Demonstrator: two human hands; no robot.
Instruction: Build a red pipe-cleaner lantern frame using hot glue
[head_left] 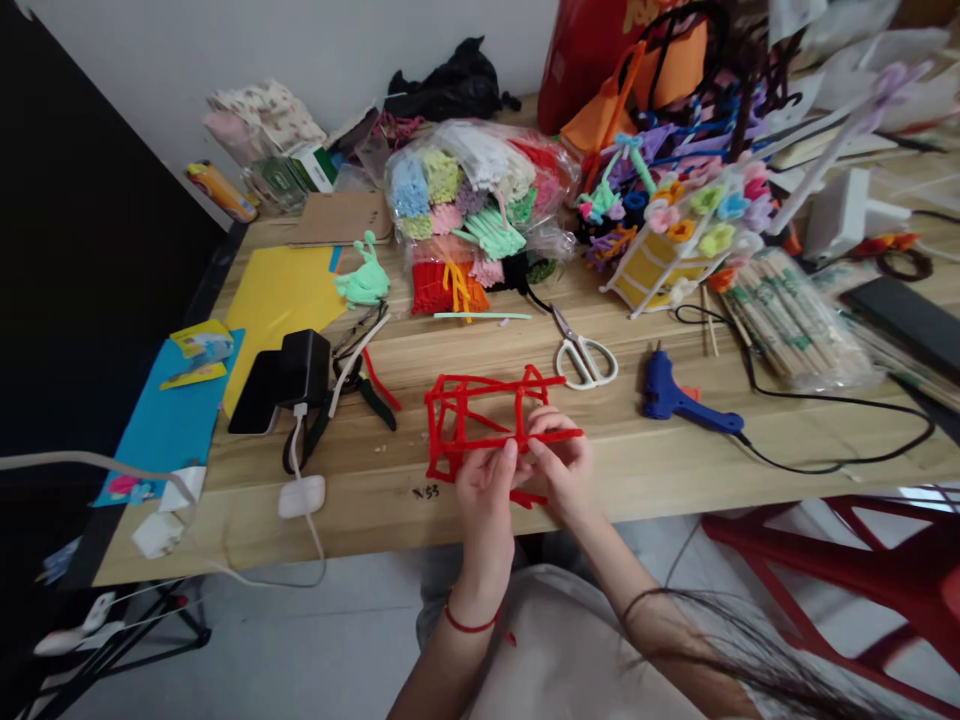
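1. Both hands are closed in a pinch on the red frame (519,412): in the head view, the left hand (487,490) and the right hand (564,470) meet side by side at its near long bar, thumbs on top, toward its right end.
2. That frame lies lengthwise near the front edge of the table (615,480), around the middle of that edge. Whether its underside touches the wood, I cannot tell.
3. As for progress, the left end looks done: bars meet at corners there, and crosspieces link the long bars. By my judgement, the right end is what is left; bar ends jut out there at uneven lengths, with no closing piece visible across them. The joint under the fingers is hidden.
4. Behind the frame, toward the back edge, lie scissors (577,347) and a pale green stem (482,316), then a bag of stems (480,180).
5. Toward the right edge lies a glue gun (664,390), apart from the hands. Toward the left edge, a loose red stem (381,378) lies beside the pliers (376,402).
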